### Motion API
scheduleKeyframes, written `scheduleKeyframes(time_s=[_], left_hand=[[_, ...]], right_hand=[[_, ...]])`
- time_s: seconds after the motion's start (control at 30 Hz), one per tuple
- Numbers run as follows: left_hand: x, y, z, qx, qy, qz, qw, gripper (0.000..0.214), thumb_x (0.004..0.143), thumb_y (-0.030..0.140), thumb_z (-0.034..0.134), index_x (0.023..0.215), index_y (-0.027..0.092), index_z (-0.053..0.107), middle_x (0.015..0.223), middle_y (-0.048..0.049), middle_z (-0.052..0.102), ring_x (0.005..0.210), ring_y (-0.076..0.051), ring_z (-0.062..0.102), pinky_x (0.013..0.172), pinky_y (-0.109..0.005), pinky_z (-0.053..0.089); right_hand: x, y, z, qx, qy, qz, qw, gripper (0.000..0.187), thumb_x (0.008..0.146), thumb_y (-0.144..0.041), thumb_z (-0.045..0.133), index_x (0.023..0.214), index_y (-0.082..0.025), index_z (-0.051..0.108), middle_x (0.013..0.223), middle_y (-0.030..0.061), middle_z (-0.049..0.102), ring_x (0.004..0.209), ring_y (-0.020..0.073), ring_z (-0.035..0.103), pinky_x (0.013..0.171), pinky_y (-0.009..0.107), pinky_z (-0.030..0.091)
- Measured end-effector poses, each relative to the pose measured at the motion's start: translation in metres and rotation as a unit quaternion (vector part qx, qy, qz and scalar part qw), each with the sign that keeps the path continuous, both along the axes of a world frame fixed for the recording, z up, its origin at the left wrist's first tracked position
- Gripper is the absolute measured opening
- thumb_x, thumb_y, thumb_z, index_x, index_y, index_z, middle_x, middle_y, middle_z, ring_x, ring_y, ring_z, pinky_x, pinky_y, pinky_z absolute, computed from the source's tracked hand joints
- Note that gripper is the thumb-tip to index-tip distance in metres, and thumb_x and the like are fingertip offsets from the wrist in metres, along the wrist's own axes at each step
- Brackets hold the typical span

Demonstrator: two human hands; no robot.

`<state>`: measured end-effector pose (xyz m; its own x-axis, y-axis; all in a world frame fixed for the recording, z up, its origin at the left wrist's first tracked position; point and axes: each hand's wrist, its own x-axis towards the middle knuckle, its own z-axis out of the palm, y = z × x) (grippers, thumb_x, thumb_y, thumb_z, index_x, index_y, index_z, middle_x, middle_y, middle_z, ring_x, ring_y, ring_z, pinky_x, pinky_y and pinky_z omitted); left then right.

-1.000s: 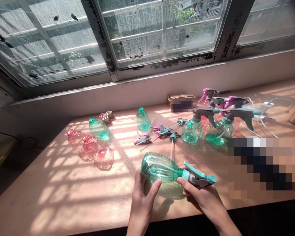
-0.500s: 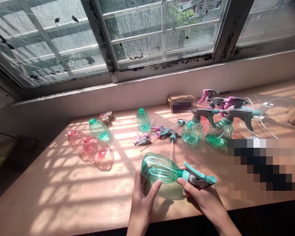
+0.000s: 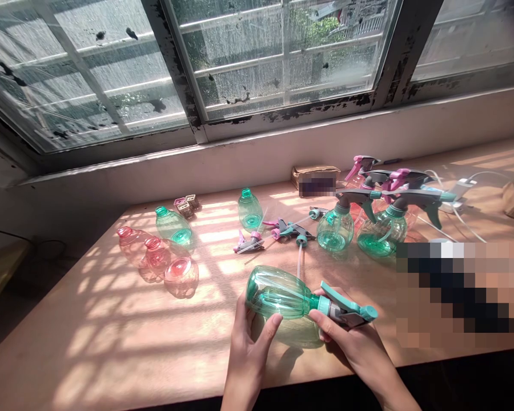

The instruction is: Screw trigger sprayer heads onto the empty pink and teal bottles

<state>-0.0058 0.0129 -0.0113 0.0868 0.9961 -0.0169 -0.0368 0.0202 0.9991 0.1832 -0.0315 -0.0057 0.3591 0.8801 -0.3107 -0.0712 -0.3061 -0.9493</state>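
A clear green spray bottle [image 3: 278, 292] lies sideways between my hands above the table, its teal and grey trigger head [image 3: 346, 308] pointing right. My left hand [image 3: 253, 337] cups the bottle's base end, thumb along the near side. My right hand [image 3: 346, 337] grips the collar and spray head; some of its fingers are hidden behind them. A white tube shows inside the bottle. Just beyond lie several loose trigger heads [image 3: 289, 229] with thin tubes, in pink, teal and grey. A green bottle [image 3: 250, 209] without a head stands behind them.
At the left are pink bottles [image 3: 154, 254] and another green bottle [image 3: 172, 226], all headless. Green spray bottles with heads [image 3: 381, 231] stand at the right, pink ones behind. A cardboard box [image 3: 314, 177] and small square items [image 3: 187, 205] sit near the wall. White cables [image 3: 466, 220] lie far right.
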Motion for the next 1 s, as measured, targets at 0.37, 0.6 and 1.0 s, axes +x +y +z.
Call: scheduleKeyframes(time_s=[0.37, 0.6, 1.0], left_hand=[[0.001, 0.000, 0.005, -0.008, -0.002, -0.005, 1.000, 0.061, 0.090, 0.045, 0.079, 0.144, 0.028, 0.055, 0.143, -0.0080, 0.069, 0.139, -0.032, 0.061, 0.117, -0.044, 0.048], [0.001, 0.001, 0.003, -0.005, -0.001, 0.001, 1.000, 0.060, 0.089, 0.045, 0.080, 0.143, 0.029, 0.057, 0.141, -0.0066, 0.070, 0.138, -0.032, 0.062, 0.116, -0.043, 0.050], [0.007, -0.003, 0.015, -0.014, -0.002, 0.021, 1.000, 0.059, 0.086, 0.046, 0.081, 0.138, 0.027, 0.060, 0.135, -0.0077, 0.073, 0.133, -0.033, 0.065, 0.112, -0.046, 0.052]], right_hand=[[0.001, 0.001, -0.003, 0.013, -0.007, 0.006, 1.000, 0.044, 0.081, -0.054, 0.079, 0.116, -0.029, 0.070, 0.060, -0.0084, 0.061, 0.054, 0.0183, 0.057, 0.059, 0.033, 0.044], [0.001, 0.000, 0.000, 0.005, 0.002, 0.001, 1.000, 0.048, 0.079, -0.056, 0.080, 0.117, -0.029, 0.071, 0.060, -0.0075, 0.062, 0.054, 0.0185, 0.056, 0.056, 0.033, 0.043], [-0.001, -0.001, 0.004, 0.009, -0.002, -0.003, 1.000, 0.052, 0.078, -0.057, 0.080, 0.120, -0.029, 0.071, 0.059, -0.0082, 0.061, 0.049, 0.0162, 0.051, 0.050, 0.030, 0.039]])
